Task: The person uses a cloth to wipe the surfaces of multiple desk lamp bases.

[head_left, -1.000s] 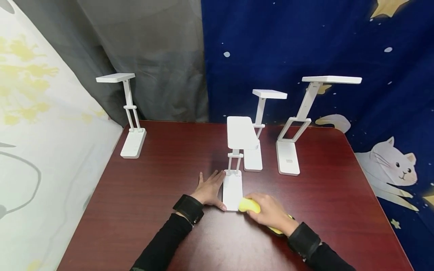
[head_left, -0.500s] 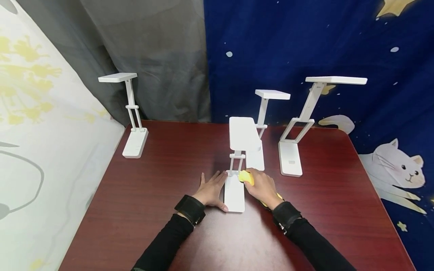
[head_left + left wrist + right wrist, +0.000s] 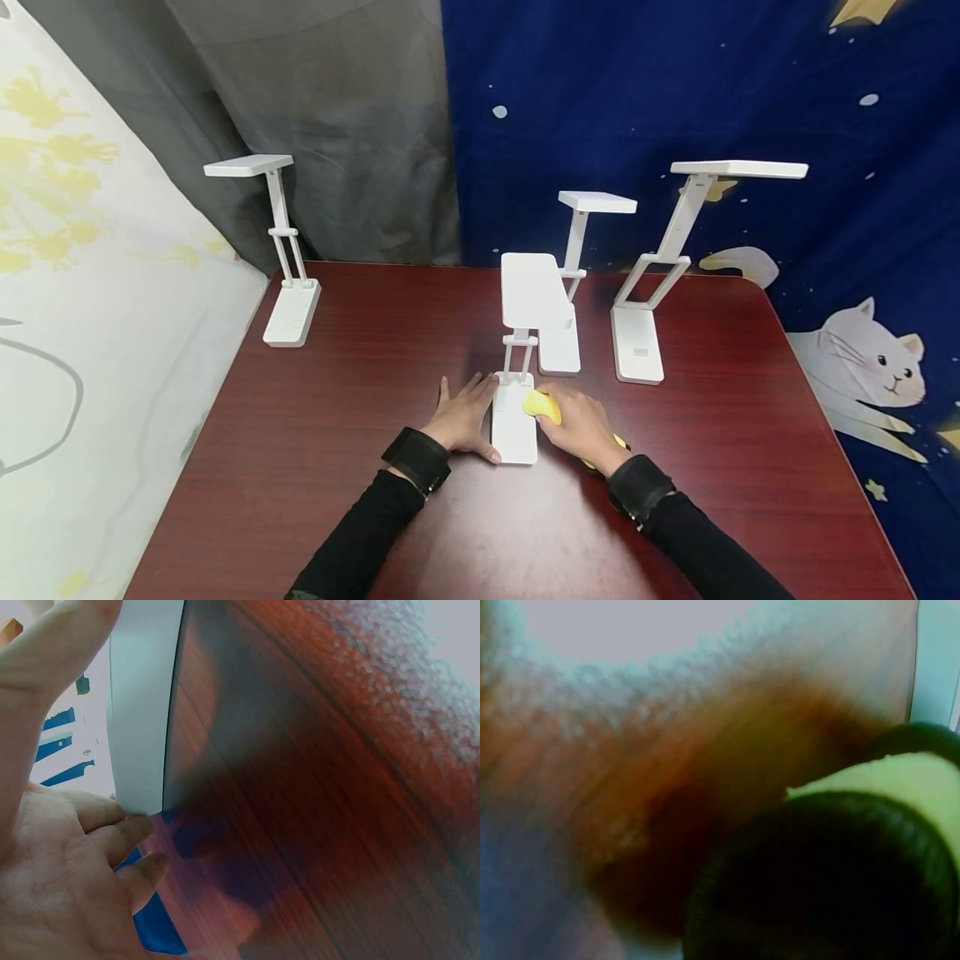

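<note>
A white folding desk lamp (image 3: pixel 513 429) stands mid-table, its flat rectangular head raised over its base. My left hand (image 3: pixel 461 421) lies along the left side of that base, fingers spread, thumb at the near corner. The left wrist view has fingertips touching the edge of the white base (image 3: pixel 142 712). My right hand (image 3: pixel 581 421) grips a yellow-and-black long tool (image 3: pixel 542 407), whose rounded yellow end overlaps the right part of the base. Up close in the right wrist view, the tool (image 3: pixel 817 877) appears as dark ribbed rounds with yellow between; its exact kind is unclear.
Three more white desk lamps stand unfolded behind: one at the back left (image 3: pixel 292 315), one just behind the middle lamp (image 3: pixel 559 346), one at the back right (image 3: pixel 637 346). A grey curtain (image 3: pixel 337 125) and a blue cloth (image 3: pixel 600 100) hang behind the reddish-brown table (image 3: pixel 337 392).
My right hand with the yellow-and-black tool has gone from the base's near corner up to its far end, then slid back slightly. The left hand has stayed in place against the base.
</note>
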Action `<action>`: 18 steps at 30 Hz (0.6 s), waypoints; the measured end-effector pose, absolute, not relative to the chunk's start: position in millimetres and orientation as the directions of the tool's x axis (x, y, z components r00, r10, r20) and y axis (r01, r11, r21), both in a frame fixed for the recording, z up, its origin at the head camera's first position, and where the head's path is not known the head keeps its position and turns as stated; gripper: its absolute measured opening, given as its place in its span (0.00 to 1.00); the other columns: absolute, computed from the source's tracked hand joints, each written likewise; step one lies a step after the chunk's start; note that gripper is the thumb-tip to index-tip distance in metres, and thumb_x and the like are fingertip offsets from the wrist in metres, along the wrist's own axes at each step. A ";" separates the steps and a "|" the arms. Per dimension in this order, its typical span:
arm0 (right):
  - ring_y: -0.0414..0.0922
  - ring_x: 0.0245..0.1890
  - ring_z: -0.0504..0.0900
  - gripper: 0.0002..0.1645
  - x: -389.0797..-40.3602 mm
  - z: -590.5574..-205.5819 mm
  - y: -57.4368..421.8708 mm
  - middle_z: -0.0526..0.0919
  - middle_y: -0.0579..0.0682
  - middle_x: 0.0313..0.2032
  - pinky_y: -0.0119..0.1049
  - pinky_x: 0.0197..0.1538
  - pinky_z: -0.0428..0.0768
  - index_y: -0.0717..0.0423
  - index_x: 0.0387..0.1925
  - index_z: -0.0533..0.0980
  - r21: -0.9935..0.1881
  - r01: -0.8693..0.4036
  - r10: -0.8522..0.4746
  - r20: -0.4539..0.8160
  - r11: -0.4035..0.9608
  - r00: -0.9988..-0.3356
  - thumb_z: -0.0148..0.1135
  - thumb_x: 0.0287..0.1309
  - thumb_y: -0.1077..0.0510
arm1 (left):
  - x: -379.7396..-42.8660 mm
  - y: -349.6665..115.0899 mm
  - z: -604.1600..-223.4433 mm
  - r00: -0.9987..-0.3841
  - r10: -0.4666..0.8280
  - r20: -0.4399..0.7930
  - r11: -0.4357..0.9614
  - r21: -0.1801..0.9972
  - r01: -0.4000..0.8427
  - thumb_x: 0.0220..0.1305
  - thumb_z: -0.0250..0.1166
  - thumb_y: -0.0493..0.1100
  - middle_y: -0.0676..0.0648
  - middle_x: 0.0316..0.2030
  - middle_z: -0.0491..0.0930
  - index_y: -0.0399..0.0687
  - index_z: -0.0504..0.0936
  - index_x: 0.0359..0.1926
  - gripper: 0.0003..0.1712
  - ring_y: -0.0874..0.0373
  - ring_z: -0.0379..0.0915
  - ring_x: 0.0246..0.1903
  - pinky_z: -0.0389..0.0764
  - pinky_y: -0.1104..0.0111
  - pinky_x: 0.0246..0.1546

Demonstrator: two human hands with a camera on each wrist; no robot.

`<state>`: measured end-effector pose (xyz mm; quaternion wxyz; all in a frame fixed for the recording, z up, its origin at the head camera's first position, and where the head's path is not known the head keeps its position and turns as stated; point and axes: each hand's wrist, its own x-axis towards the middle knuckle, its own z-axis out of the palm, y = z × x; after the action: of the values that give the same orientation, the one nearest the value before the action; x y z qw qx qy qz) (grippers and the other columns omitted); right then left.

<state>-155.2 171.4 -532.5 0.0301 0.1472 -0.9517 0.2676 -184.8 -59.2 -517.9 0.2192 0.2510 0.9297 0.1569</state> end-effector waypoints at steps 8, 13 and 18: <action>0.40 0.26 0.73 0.22 -141.5 -532.4 172.6 0.86 0.49 0.33 0.35 0.27 0.70 0.57 0.48 0.83 -0.494 -0.342 -0.300 0.165 0.800 -0.940 0.74 0.48 0.61 | -184.4 -59.6 -518.0 -0.777 0.535 -0.332 0.825 0.405 0.395 0.37 0.88 0.62 0.42 0.82 0.55 0.40 0.54 0.82 0.78 0.47 0.49 0.83 0.40 0.28 0.76; 0.40 0.30 0.76 0.21 -130.1 -533.7 173.4 0.88 0.51 0.37 0.33 0.30 0.71 0.58 0.47 0.83 -0.484 -0.374 -0.322 0.189 0.791 -0.927 0.74 0.47 0.62 | -184.5 -59.8 -519.1 -0.780 0.533 -0.327 0.824 0.408 0.392 0.36 0.88 0.62 0.42 0.82 0.55 0.40 0.55 0.82 0.78 0.47 0.49 0.82 0.40 0.28 0.76; 0.39 0.31 0.77 0.21 -117.9 -534.9 173.2 0.88 0.50 0.36 0.32 0.30 0.72 0.56 0.45 0.84 -0.478 -0.411 -0.345 0.222 0.777 -0.912 0.75 0.45 0.63 | -184.9 -60.4 -519.8 -0.781 0.536 -0.321 0.823 0.405 0.398 0.36 0.88 0.62 0.41 0.82 0.55 0.40 0.55 0.82 0.78 0.47 0.49 0.82 0.41 0.27 0.76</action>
<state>-117.9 173.2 -534.9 0.0612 0.2008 -0.9405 0.2671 -184.9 -60.4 -519.8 0.2156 0.2511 0.9301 0.1595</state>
